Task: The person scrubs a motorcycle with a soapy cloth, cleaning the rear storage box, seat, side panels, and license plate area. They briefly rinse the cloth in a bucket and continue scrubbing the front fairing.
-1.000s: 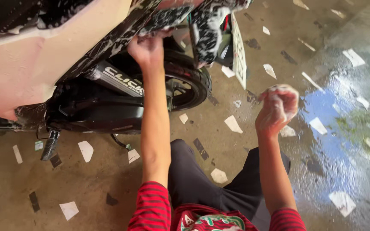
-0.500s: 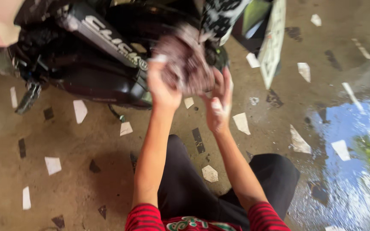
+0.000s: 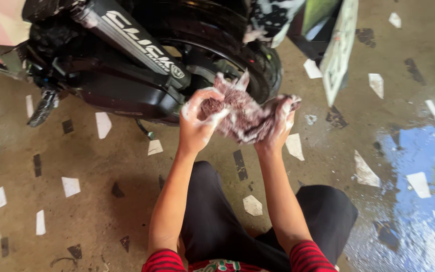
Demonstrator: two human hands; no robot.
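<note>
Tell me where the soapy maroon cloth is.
Head view, centre: the soapy maroon cloth is bunched between the left hand and right hand, before the black rear tyre.

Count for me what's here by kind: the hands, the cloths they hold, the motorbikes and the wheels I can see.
Hands: 2, the left hand and the right hand, both in a grip on the cloth
Cloths: 1, a soapy reddish-brown cloth
Motorbikes: 1, a black motorbike, partly out of view
Wheels: 1, the rear wheel
Total: 5
</note>
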